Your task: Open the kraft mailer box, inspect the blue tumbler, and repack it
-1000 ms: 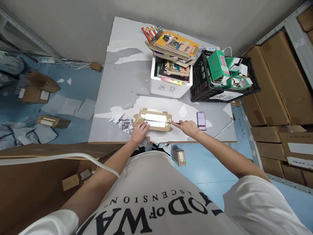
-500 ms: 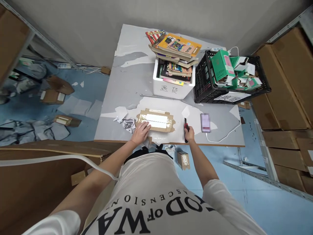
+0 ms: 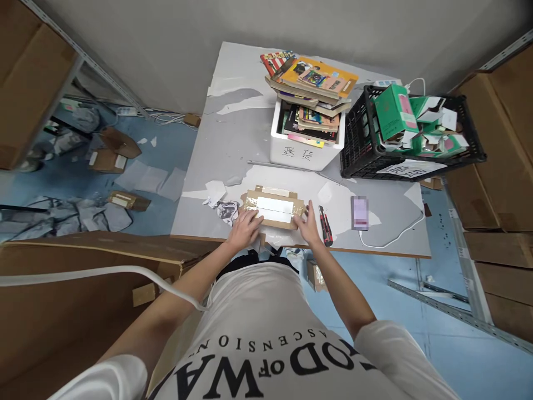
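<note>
A flat cardboard parcel (image 3: 275, 207) with a white label and shiny tape lies near the front edge of the grey table (image 3: 233, 144). My left hand (image 3: 246, 228) rests on its near left corner, fingers spread. My right hand (image 3: 307, 223) lies against its right end, fingers apart. A red and black box cutter (image 3: 325, 218) lies on the table just right of my right hand, not held. A phone (image 3: 360, 213) with a white cable lies further right.
A white foam box (image 3: 306, 145) piled with books stands behind the parcel, a black crate (image 3: 410, 139) of green boxes to its right. Crumpled paper (image 3: 222, 206) lies left of the parcel. Cardboard boxes fill shelves right and left; scraps litter the blue floor.
My right hand set the box cutter down on the table and moved left to the parcel's right end. My left hand stayed on the parcel. The view shifted slightly.
</note>
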The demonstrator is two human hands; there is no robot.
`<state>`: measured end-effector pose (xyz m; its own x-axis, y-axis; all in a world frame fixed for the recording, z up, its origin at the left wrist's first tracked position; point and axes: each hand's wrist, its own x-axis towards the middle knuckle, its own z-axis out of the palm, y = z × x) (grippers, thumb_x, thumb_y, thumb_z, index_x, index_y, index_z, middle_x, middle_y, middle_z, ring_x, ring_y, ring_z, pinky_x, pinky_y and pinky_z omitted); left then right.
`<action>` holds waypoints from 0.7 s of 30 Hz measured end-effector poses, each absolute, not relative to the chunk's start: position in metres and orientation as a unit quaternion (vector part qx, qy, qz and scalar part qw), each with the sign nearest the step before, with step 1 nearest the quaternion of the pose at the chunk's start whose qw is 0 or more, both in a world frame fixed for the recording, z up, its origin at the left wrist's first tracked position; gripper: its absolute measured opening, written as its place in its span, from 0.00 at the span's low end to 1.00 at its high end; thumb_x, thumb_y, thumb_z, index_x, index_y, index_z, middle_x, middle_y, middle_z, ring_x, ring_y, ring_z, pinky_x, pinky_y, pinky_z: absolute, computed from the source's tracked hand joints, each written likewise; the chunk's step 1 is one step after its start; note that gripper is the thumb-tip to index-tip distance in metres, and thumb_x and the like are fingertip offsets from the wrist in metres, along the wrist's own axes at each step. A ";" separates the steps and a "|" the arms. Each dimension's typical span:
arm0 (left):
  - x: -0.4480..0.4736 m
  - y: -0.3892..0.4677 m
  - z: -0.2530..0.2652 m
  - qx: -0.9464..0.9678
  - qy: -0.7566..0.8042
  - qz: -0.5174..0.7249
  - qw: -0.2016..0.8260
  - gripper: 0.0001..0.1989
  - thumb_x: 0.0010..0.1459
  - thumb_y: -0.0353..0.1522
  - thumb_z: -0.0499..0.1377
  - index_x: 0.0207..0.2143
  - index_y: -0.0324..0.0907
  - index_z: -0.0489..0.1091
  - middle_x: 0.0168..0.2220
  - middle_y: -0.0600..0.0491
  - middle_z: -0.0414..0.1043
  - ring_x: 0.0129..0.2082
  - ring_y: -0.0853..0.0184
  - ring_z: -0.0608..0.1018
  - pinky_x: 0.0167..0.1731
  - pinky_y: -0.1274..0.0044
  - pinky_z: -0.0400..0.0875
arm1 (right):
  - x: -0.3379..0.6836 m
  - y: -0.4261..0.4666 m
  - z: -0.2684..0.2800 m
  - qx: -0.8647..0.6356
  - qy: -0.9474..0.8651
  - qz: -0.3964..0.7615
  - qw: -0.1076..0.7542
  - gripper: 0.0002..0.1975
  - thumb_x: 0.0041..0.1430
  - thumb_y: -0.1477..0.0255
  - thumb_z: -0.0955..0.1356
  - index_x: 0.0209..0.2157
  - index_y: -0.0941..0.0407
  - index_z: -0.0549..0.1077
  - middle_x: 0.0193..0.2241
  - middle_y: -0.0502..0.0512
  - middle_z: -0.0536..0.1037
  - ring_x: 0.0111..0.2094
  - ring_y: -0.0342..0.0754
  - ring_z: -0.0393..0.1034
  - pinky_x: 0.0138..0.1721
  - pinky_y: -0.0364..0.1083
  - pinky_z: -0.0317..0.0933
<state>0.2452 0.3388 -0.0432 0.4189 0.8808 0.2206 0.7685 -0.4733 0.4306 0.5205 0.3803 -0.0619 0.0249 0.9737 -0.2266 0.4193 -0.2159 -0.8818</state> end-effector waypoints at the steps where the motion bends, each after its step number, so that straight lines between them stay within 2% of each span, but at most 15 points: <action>1: 0.237 0.337 -0.044 0.827 0.497 0.224 0.139 0.22 0.59 0.35 0.54 0.56 0.44 0.64 0.56 0.40 0.63 0.58 0.53 0.65 0.57 0.57 0.59 | 0.506 0.380 -0.057 -0.642 -0.540 0.449 0.309 0.54 0.51 0.54 0.69 0.68 0.57 0.36 0.66 0.65 0.48 0.66 0.56 0.47 0.63 0.56 0.48; 4: 0.196 0.341 -0.047 0.774 0.571 0.237 0.138 0.40 0.52 0.46 0.60 0.63 0.40 0.54 0.63 0.35 0.51 0.63 0.48 0.57 0.59 0.54 0.54 | 0.481 0.381 -0.051 -0.656 -0.531 0.444 0.301 0.57 0.48 0.57 0.71 0.68 0.59 0.33 0.68 0.65 0.45 0.67 0.56 0.43 0.66 0.56 0.40; 7: 0.151 0.368 -0.057 0.691 0.694 0.130 0.153 0.63 0.36 0.55 0.66 0.67 0.36 0.43 0.67 0.28 0.30 0.66 0.34 0.39 0.57 0.44 0.46 | 0.479 0.380 -0.052 -0.656 -0.533 0.439 0.304 0.56 0.49 0.58 0.70 0.68 0.58 0.32 0.68 0.64 0.46 0.67 0.55 0.43 0.66 0.56 0.41; 8: 0.140 0.380 -0.063 0.672 0.715 0.079 0.174 0.66 0.32 0.55 0.67 0.67 0.38 0.41 0.67 0.28 0.25 0.66 0.32 0.35 0.54 0.41 0.45 | 0.480 0.380 -0.053 -0.656 -0.535 0.439 0.301 0.56 0.49 0.59 0.70 0.68 0.58 0.32 0.67 0.64 0.47 0.67 0.55 0.44 0.66 0.56 0.42; 10: 0.128 0.401 -0.078 0.648 0.726 -0.001 0.229 0.68 0.28 0.54 0.70 0.67 0.41 0.43 0.68 0.30 0.21 0.65 0.29 0.31 0.51 0.39 0.49 | 0.482 0.380 -0.053 -0.661 -0.534 0.437 0.294 0.56 0.49 0.59 0.70 0.68 0.58 0.33 0.67 0.64 0.48 0.67 0.55 0.45 0.66 0.56 0.43; 12: 0.126 0.413 -0.095 0.640 0.715 -0.039 0.279 0.61 0.29 0.50 0.71 0.65 0.44 0.50 0.68 0.32 0.24 0.65 0.29 0.35 0.50 0.40 0.53 | 0.482 0.379 -0.050 -0.672 -0.526 0.435 0.289 0.55 0.48 0.60 0.71 0.68 0.58 0.34 0.67 0.64 0.49 0.67 0.55 0.46 0.66 0.56 0.42; 13: 0.126 0.414 -0.104 0.639 0.711 -0.036 0.291 0.55 0.32 0.47 0.72 0.63 0.45 0.55 0.69 0.33 0.29 0.65 0.31 0.38 0.50 0.42 0.55 | 0.481 0.378 -0.048 -0.677 -0.520 0.433 0.289 0.55 0.48 0.61 0.71 0.67 0.58 0.35 0.67 0.64 0.49 0.66 0.55 0.46 0.66 0.56 0.42; 15: 0.125 0.408 -0.118 0.639 0.714 0.010 0.286 0.38 0.39 0.43 0.70 0.54 0.42 0.65 0.66 0.34 0.45 0.64 0.37 0.50 0.53 0.47 0.57 | 0.478 0.377 -0.045 -0.684 -0.513 0.431 0.288 0.54 0.48 0.61 0.71 0.67 0.57 0.36 0.67 0.63 0.49 0.66 0.54 0.47 0.66 0.56 0.42; 16: 0.123 0.402 -0.124 0.632 0.722 0.052 0.277 0.29 0.44 0.40 0.68 0.47 0.40 0.69 0.62 0.36 0.55 0.62 0.41 0.57 0.54 0.50 0.58 | 0.477 0.377 -0.043 -0.686 -0.510 0.431 0.288 0.54 0.48 0.62 0.71 0.67 0.57 0.36 0.67 0.63 0.49 0.66 0.54 0.48 0.66 0.56 0.42; 18: 0.113 0.390 -0.129 0.598 0.746 0.135 0.259 0.13 0.50 0.36 0.64 0.36 0.38 0.69 0.48 0.40 0.69 0.53 0.51 0.68 0.54 0.57 0.62 | 0.475 0.376 -0.040 -0.687 -0.507 0.432 0.291 0.53 0.48 0.62 0.71 0.67 0.56 0.37 0.67 0.62 0.49 0.66 0.54 0.48 0.66 0.55 0.43; 19: 0.106 0.385 -0.129 0.574 0.761 0.166 0.252 0.09 0.51 0.35 0.62 0.32 0.39 0.67 0.41 0.44 0.70 0.49 0.54 0.71 0.53 0.59 0.64 | 0.474 0.375 -0.040 -0.687 -0.505 0.433 0.293 0.53 0.48 0.62 0.71 0.67 0.56 0.38 0.67 0.62 0.49 0.66 0.54 0.48 0.65 0.55 0.43; 21: 0.092 0.380 -0.125 0.515 0.786 0.227 0.256 0.08 0.52 0.34 0.60 0.28 0.41 0.63 0.34 0.48 0.69 0.43 0.58 0.73 0.50 0.62 0.67 | 0.474 0.375 -0.040 -0.685 -0.496 0.440 0.302 0.53 0.48 0.61 0.71 0.67 0.56 0.38 0.67 0.62 0.49 0.66 0.53 0.48 0.65 0.55 0.44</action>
<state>0.0925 0.3801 -0.1252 -0.3392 0.9254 -0.1689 0.6925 0.3671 0.6211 0.4740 0.3748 -0.0399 0.1203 0.9453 -0.3031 0.4129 -0.3253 -0.8507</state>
